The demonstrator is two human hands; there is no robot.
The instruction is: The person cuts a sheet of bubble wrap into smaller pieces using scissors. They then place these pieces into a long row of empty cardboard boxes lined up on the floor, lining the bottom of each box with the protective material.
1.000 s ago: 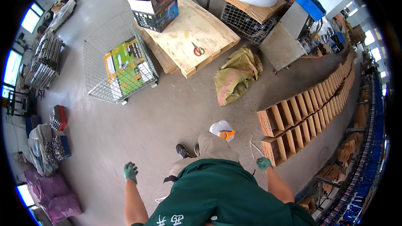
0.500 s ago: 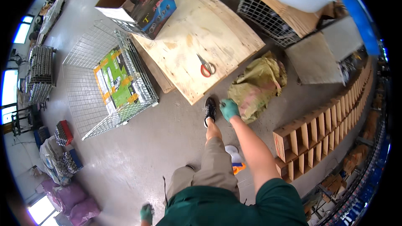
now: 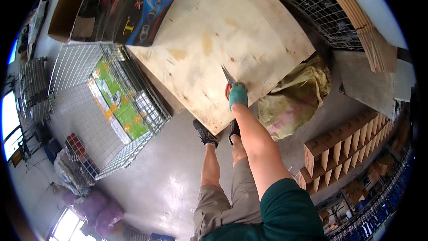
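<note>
A pair of scissors (image 3: 227, 75) with red handles lies at the near part of a pale wooden tabletop (image 3: 191, 71), blades pointing away from me. My right hand (image 3: 239, 95), in a green glove, is closed on the handles and covers part of them. The exact hold of the fingertips is hidden by the back of the glove. My left hand is out of the picture.
A printed cardboard box (image 3: 129, 11) stands at the table's far left. Beside it is a wire mesh cage (image 3: 84, 78) holding a green printed carton (image 3: 117, 102). A crumpled yellowish sack (image 3: 294, 102) lies right of the table, near divided cardboard racks (image 3: 330, 154).
I have stepped closer to the table. My right hand has moved from above the floor beside the sack to the scissors and taken hold. My left hand has left the view.
</note>
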